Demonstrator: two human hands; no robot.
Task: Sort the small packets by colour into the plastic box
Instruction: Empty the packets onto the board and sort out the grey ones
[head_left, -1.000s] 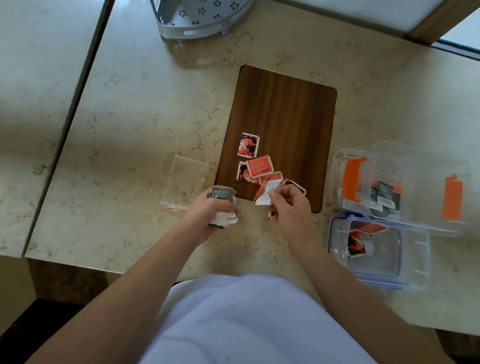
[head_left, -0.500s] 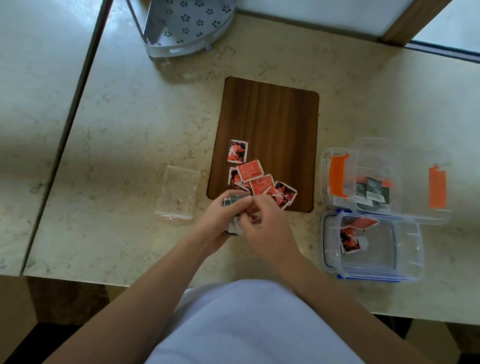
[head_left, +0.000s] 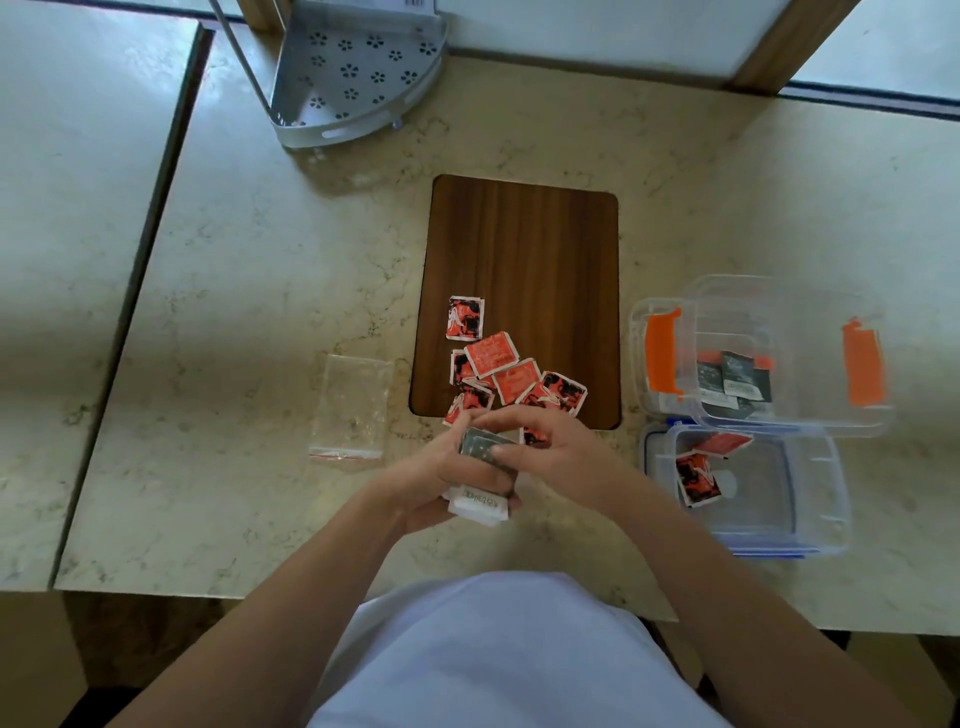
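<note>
Fingers (head_left: 498, 452) of both hands gripping dark packets (head_left: 480, 447), white label underneath unreadable

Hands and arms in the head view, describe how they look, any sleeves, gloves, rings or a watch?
Both arms are bare right up to the frame edge, with no sleeves showing. The left hand and right hand wear no gloves, and no ring, watch or bracelet shows. The only clothing visible is a plain white top on the torso below.

The marble counter (head_left: 260, 260) carries a wooden board (head_left: 524, 249), an empty zip bag (head_left: 353, 405), two clear boxes (head_left: 810, 499) — and a grey rack (head_left: 358, 73).
</note>
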